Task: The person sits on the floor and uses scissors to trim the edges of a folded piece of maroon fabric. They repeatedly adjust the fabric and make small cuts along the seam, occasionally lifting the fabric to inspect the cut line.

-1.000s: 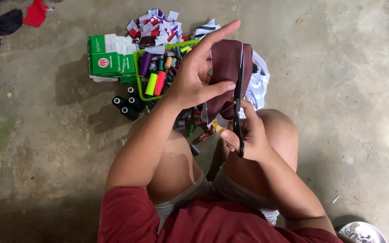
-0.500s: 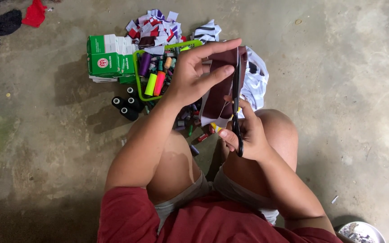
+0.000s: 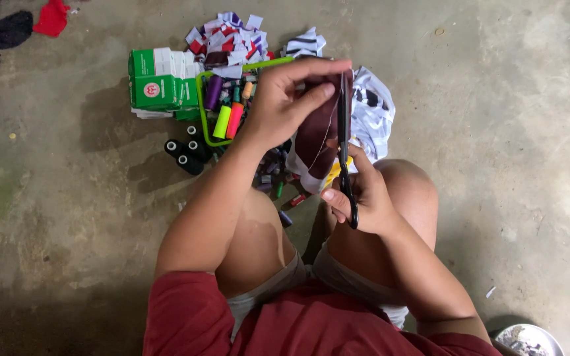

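- Maroon fabric piece [image 3: 319,132] is pinched in the left hand [image 3: 284,105], held above the knees, at 12 o'clock from the right hand.
- Right hand [image 3: 364,198] grips black scissors [image 3: 344,145], blades against the fabric's right edge.
- Green basket of thread spools [image 3: 222,109] lies on the concrete floor [image 3: 496,99] at 9 o'clock of the left hand.

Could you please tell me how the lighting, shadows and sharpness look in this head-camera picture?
Head view: soft, even light with no glare; the green cardboard box and black thread spools throw faint shadows leftwards on the grey concrete floor; the black-handled scissors and maroon fabric piece look sharp, without motion blur.
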